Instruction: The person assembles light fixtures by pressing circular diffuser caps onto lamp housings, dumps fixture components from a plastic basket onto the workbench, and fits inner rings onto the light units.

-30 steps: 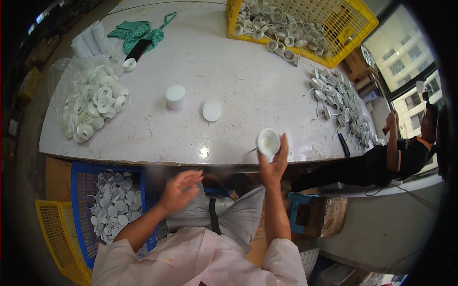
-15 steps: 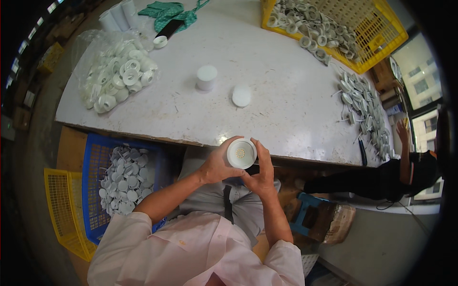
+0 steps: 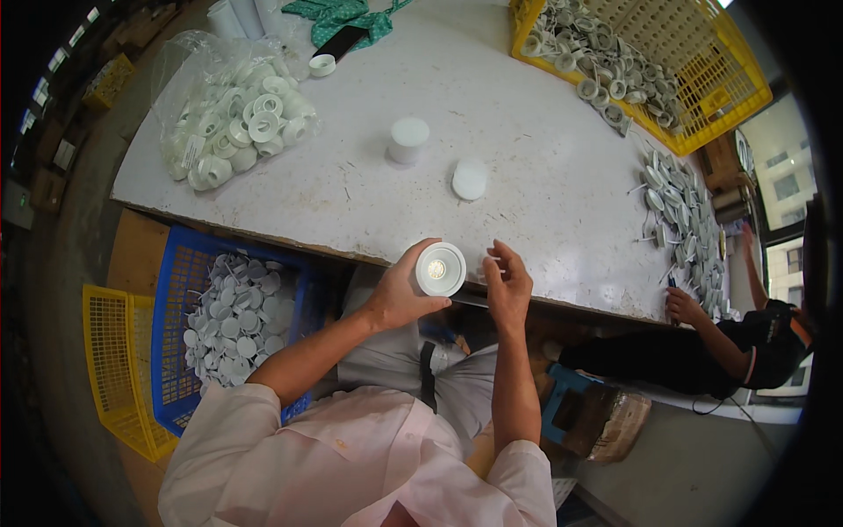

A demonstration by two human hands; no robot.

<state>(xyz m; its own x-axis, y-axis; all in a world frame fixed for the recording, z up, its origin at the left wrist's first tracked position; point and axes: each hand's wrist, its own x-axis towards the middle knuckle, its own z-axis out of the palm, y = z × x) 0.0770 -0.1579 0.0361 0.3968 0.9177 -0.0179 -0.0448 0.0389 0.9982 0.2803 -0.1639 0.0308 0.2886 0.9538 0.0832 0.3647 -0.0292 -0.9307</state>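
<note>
My left hand [image 3: 399,294] grips a white round LED downlight [image 3: 441,269] by its side, just in front of the table's near edge. The lamp faces up, with yellowish LEDs showing inside its ring. Apart from the lamp, to its right, my right hand [image 3: 509,285] is raised with fingers partly bent and apart, holding nothing. Farther up the table stand a white cylinder with a pale round top [image 3: 409,140] and a second white round-topped piece [image 3: 470,179].
A clear bag of white rings [image 3: 241,127] lies at left, near a phone [image 3: 341,41] and green cloth [image 3: 378,22]. A yellow basket [image 3: 742,70] holds grey-white rings. Wired discs [image 3: 676,211] lie at right beside a co-worker [image 3: 755,347]. A blue crate [image 3: 165,334] holds white discs.
My right hand has let go of the downlight and moved to the right; my left hand alone holds it. The co-worker's hand has come to the dark tool at the table's right edge.
</note>
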